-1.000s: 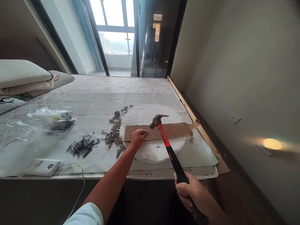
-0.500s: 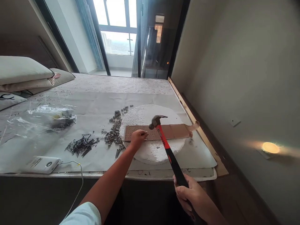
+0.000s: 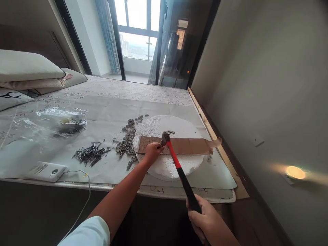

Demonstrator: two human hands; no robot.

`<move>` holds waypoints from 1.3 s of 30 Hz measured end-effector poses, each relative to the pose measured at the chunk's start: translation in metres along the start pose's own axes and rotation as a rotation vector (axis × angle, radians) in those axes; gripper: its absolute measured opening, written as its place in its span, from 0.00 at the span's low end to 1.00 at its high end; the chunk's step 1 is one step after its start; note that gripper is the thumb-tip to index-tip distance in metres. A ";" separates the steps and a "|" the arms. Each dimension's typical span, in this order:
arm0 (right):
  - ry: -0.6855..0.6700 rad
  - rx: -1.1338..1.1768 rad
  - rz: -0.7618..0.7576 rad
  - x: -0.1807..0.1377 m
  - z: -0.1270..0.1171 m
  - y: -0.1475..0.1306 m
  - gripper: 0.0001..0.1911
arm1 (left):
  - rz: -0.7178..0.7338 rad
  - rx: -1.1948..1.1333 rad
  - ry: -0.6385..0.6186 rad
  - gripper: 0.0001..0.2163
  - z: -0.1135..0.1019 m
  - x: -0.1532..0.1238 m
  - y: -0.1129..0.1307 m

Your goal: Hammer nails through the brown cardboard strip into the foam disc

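Observation:
My right hand [image 3: 205, 218] is wrapped around the black lower grip of a claw hammer [image 3: 176, 159] with a red and black handle. The hammer's head is right at the fingertips of my left hand [image 3: 153, 152]. Those fingers are pinched on what looks like a nail, small and mostly hidden by the hammer head. Beneath them lies a brown strip of board [image 3: 189, 146], its left part dotted with rows of small holes. The strip rests on a round white foam slab [image 3: 171, 169].
Grey stone chips [image 3: 126, 143] lie along the slab's left side. Farther left are a heap of nails [image 3: 91, 153], a clear plastic bag [image 3: 51, 123] and a white power bank [image 3: 46, 171] with a cable. A wooden edge strip [image 3: 205, 118] runs beside the right wall.
The hammer head has come down and left to my left fingertips. My left hand stays pinched over the board. The view has shifted slightly.

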State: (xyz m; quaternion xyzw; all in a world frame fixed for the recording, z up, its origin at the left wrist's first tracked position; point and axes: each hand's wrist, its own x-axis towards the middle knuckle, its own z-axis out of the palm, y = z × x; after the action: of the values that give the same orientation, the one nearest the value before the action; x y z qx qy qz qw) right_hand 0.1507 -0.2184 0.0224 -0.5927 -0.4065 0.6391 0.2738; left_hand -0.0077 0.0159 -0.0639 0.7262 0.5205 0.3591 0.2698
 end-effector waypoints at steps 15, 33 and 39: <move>0.083 -0.077 -0.065 -0.006 0.004 -0.005 0.07 | 0.014 0.002 -0.007 0.07 -0.001 -0.004 0.000; 0.093 -0.072 0.043 0.001 0.009 0.004 0.10 | 0.008 -0.024 -0.005 0.06 0.000 -0.003 -0.004; 0.184 -0.079 -0.027 -0.014 0.013 -0.009 0.08 | 0.017 -0.027 -0.017 0.08 0.000 -0.003 -0.004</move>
State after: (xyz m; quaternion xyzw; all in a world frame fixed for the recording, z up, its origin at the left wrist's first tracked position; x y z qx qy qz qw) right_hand 0.1387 -0.2282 0.0376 -0.6535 -0.4126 0.5618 0.2949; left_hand -0.0108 0.0142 -0.0675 0.7299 0.5071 0.3623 0.2807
